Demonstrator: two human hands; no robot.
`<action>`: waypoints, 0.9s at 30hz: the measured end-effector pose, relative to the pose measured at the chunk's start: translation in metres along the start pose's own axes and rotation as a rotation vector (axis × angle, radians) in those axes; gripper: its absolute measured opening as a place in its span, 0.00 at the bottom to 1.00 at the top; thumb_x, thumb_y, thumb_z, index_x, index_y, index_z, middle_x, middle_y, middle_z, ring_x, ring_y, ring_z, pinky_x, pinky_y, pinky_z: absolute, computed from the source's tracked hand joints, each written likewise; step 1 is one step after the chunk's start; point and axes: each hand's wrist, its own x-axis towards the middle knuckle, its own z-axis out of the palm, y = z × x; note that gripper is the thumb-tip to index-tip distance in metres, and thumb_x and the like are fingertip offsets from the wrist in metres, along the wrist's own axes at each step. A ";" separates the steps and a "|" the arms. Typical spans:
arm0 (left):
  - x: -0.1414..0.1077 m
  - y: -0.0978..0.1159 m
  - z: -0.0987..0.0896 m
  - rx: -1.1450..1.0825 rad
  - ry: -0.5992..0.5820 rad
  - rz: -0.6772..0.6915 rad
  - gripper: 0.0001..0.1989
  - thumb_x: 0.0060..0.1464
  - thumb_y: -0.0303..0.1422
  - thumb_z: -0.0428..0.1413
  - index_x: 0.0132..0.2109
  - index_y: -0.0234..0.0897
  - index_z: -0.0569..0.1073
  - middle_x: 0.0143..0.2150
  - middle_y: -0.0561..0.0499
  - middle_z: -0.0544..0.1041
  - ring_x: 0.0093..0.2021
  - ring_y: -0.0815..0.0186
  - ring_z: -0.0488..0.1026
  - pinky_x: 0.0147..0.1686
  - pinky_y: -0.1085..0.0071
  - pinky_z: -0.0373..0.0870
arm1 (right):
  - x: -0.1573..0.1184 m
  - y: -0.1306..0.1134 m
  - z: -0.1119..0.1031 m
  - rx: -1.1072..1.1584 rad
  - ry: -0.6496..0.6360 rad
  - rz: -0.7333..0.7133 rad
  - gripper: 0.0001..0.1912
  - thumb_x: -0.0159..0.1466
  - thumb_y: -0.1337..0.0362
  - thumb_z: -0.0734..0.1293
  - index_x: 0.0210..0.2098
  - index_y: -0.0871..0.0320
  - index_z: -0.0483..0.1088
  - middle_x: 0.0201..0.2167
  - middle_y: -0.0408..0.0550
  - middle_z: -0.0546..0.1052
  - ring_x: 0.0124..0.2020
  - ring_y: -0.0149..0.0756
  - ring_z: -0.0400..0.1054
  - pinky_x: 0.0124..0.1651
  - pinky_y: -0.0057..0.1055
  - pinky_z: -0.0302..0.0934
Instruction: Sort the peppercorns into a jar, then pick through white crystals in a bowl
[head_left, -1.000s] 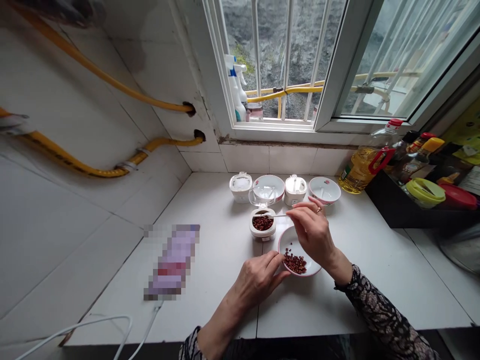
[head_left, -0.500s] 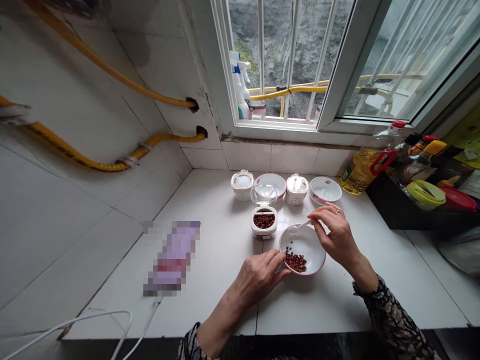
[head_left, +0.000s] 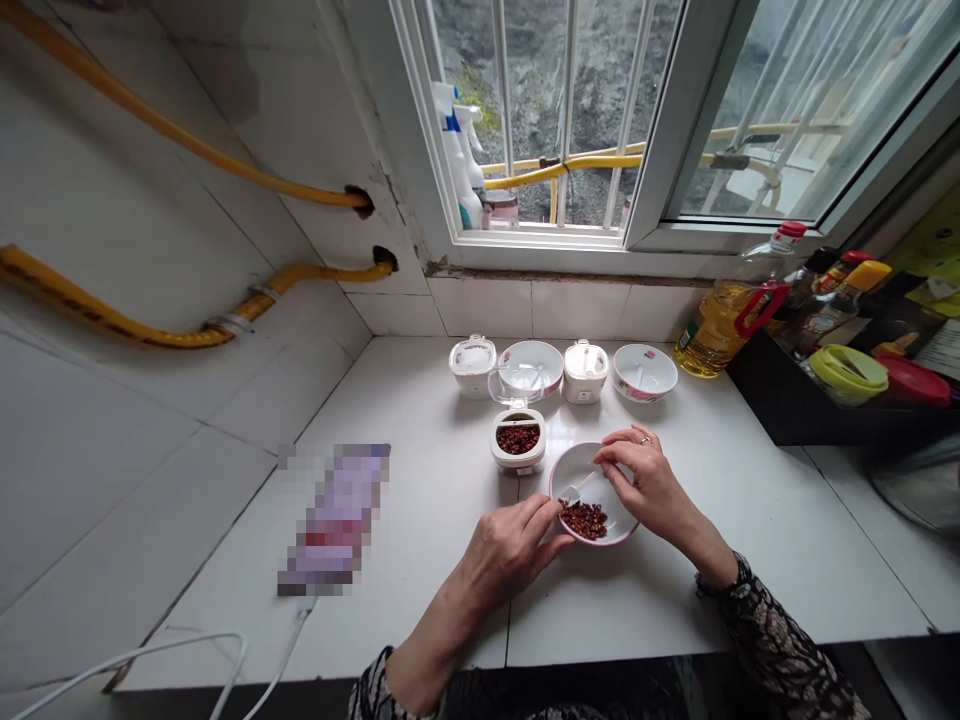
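Observation:
A white bowl (head_left: 619, 525) with a pink rim stands on the counter, and reddish-brown peppercorns (head_left: 585, 520) lie in its lower left part. My left hand (head_left: 510, 545) grips the bowl's left rim between thumb and fingers. Pinched in my right hand (head_left: 636, 475) is a small white spoon (head_left: 585, 487), whose bowl end dips down beside the peppercorns. Just behind and to the left stands a white seasoning jar (head_left: 518, 460), its clear lid raised, with more peppercorns inside.
Along the back wall stand two lidded white jars (head_left: 473, 380) (head_left: 585, 388) and two white bowls (head_left: 531, 352) (head_left: 645, 385). An oil bottle (head_left: 712, 320) and a black rack (head_left: 780, 400) of condiments are at the right. A blurred purple object (head_left: 337, 515) with a white cable (head_left: 296, 650) lies left.
My right hand has moved left and down over the bowl, bringing the spoon to the peppercorns. My left hand keeps its hold on the rim. The whole view has shifted slightly.

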 end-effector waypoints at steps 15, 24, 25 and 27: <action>0.001 0.000 0.000 -0.023 0.001 0.012 0.12 0.70 0.38 0.45 0.49 0.33 0.65 0.37 0.46 0.79 0.33 0.65 0.79 0.29 0.73 0.73 | -0.004 -0.007 0.001 0.226 0.010 0.316 0.09 0.61 0.67 0.64 0.30 0.52 0.76 0.35 0.48 0.80 0.52 0.47 0.71 0.59 0.52 0.55; 0.001 0.001 0.000 -0.041 0.028 -0.022 0.12 0.69 0.39 0.46 0.50 0.34 0.65 0.35 0.49 0.78 0.28 0.67 0.77 0.27 0.74 0.72 | -0.004 0.002 -0.010 0.390 0.039 0.462 0.09 0.60 0.60 0.65 0.31 0.54 0.76 0.28 0.47 0.79 0.38 0.44 0.73 0.46 0.43 0.64; 0.001 0.001 0.000 -0.037 0.031 -0.019 0.12 0.69 0.39 0.46 0.50 0.34 0.65 0.35 0.49 0.78 0.29 0.67 0.77 0.27 0.73 0.72 | -0.003 0.003 -0.011 0.395 0.053 0.469 0.09 0.60 0.59 0.65 0.31 0.54 0.77 0.28 0.47 0.79 0.36 0.44 0.73 0.44 0.42 0.65; 0.001 0.002 0.000 -0.031 0.036 -0.011 0.12 0.70 0.38 0.45 0.50 0.33 0.64 0.36 0.48 0.79 0.30 0.66 0.78 0.27 0.73 0.72 | 0.001 0.004 -0.014 0.406 0.090 0.466 0.09 0.60 0.59 0.66 0.32 0.55 0.77 0.27 0.46 0.79 0.33 0.42 0.73 0.42 0.40 0.65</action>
